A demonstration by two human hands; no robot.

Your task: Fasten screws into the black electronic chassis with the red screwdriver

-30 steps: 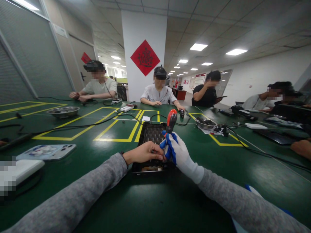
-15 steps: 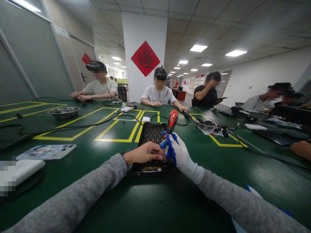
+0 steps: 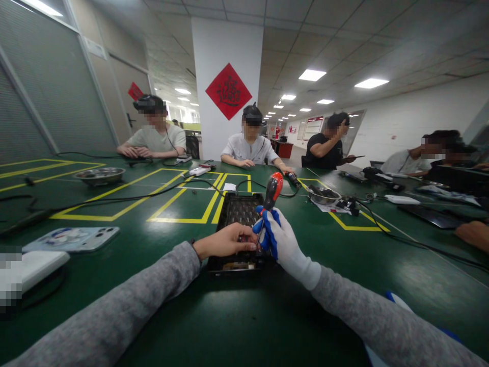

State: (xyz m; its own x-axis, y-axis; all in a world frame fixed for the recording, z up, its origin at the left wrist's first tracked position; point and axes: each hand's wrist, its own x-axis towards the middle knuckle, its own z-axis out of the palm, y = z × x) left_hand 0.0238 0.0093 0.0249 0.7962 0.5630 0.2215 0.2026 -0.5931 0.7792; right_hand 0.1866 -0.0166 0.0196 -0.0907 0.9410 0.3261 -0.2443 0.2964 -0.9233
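Observation:
My right hand (image 3: pixel 286 239), in a white glove with blue fingers, is closed round a screwdriver (image 3: pixel 274 191) with a red and black handle. The screwdriver stands nearly upright, its shaft pointing down into a shallow black case (image 3: pixel 233 206) on the table in front of me. My bare left hand (image 3: pixel 228 238) lies across the case with its fingers curled in beside the shaft. What its fingertips pinch, if anything, is hidden. A brownish strip (image 3: pixel 239 266) shows in the near end of the case, and rows of small marks fill its far part.
The green table (image 3: pixel 183 306) carries yellow tape outlines. At left lie a phone (image 3: pixel 72 238) and a white box (image 3: pixel 42 270). Metal bowls stand at left (image 3: pixel 100 176) and right (image 3: pixel 324 195). Black cables (image 3: pixel 133 196) cross the table. Several people sit around it.
The screwdriver's handle has shifted very slightly to the right. Both my hands stay in almost the same place at the case.

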